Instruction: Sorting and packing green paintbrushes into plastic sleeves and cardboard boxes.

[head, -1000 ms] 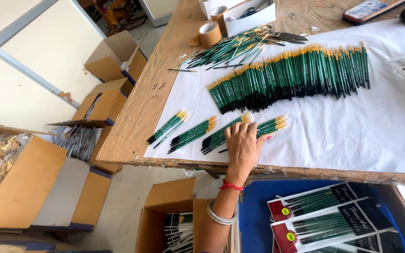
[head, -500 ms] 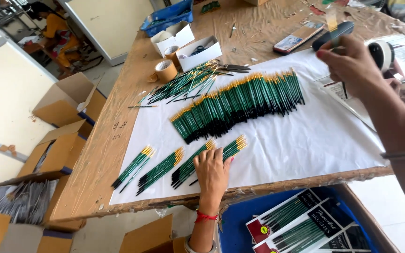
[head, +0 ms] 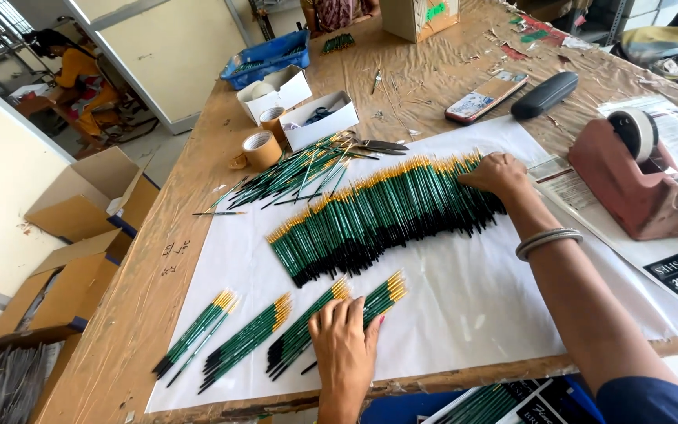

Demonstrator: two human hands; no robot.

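Under the left hand (head: 344, 345), flat on the white paper sheet (head: 472, 298) at the near table (head: 127, 314) edge, lies a small bundle of green-handled brushes (head: 378, 302); palm down, fingers spread loosely, pressing rather than pinching, so that grip is open and just resting on the handles. Left of it sit three more small bundles (head: 249, 341), apart from each other. Ahead of it, the long row of brushes (head: 370, 216) fans across the sheet, gold ferrules away, black ends toward the person. The right hand (head: 496, 174) rests on the far right end of that row, fingers curled over the tips; cannot tell whether it has pinched any brushes or only touches them. Judgement: brushes look light, thin, stiff, smooth-lacquered, so they should roll and slide easily on paper; best taken across the mid-handle as a bunch, not by the bristle ends, which look delicate. Beyond the right hand sit a red tape dispenser (head: 629, 177) and a dark case (head: 543, 94); tape rolls (head: 262, 149) and a loose brush pile (head: 300, 169) lie further left.
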